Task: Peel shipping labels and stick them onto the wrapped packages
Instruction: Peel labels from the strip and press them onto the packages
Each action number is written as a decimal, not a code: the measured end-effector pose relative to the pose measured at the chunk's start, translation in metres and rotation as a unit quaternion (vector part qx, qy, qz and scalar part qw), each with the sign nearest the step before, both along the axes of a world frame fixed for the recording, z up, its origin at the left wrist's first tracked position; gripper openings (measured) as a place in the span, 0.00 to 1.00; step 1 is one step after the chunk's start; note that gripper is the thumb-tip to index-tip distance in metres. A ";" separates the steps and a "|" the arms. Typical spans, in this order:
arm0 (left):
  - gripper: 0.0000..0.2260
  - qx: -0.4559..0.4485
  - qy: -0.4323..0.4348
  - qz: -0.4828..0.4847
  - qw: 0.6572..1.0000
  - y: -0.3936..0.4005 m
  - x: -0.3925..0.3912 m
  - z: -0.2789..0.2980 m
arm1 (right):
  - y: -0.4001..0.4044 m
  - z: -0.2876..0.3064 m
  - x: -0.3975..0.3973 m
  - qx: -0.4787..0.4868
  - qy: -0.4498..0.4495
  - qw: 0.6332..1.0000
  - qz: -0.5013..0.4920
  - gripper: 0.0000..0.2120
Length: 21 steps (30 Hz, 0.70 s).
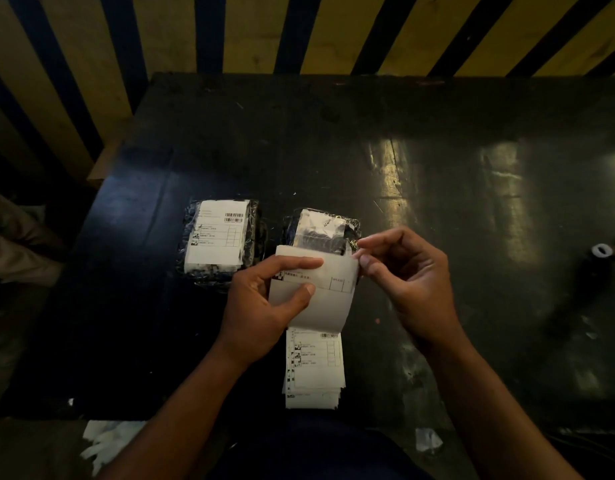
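Note:
Two wrapped packages lie side by side on the dark table [437, 140]. The left package [220, 237] carries a white shipping label on top. No label shows on the right package [321, 230], whose shiny wrap is bare. Just in front of it my left hand [264, 306] holds a folded strip of white shipping labels [328, 303], thumb and forefinger across it. My right hand [403, 278] pinches the strip's upper right corner with its fingertips. The rest of the label strip hangs down onto a stack of labels [314, 368] near the table's front edge.
A dark roll or bottle with a white ring [600, 252] stands at the far right of the table. Crumpled white backing papers [105, 441] lie on the floor at the left, another scrap [427, 439] at the right. Yellow and blue striped boards rise behind the table.

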<state>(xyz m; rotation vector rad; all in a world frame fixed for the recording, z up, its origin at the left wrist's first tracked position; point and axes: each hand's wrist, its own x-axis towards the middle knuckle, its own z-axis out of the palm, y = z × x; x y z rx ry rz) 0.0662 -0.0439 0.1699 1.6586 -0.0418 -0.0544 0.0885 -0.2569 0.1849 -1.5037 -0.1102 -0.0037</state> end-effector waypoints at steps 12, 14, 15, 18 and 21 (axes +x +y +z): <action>0.14 -0.005 0.008 0.001 1.000 -0.001 0.000 0.000 | -0.003 -0.002 -0.002 0.010 0.017 1.000 0.001 0.08; 0.14 -0.002 0.008 0.000 1.000 -0.001 0.000 -0.002 | -0.004 -0.003 -0.002 0.009 0.018 1.000 0.001 0.08; 0.14 -0.002 0.007 0.000 1.000 -0.001 0.000 -0.002 | -0.004 -0.004 -0.003 0.009 0.018 1.000 0.002 0.08; 0.13 -0.004 0.009 -0.002 1.000 -0.001 -0.001 -0.003 | -0.004 -0.005 -0.003 0.008 0.016 1.000 0.003 0.09; 0.13 -0.003 0.017 -0.006 1.000 -0.002 -0.001 -0.002 | -0.004 -0.005 -0.003 0.006 0.014 1.000 0.004 0.09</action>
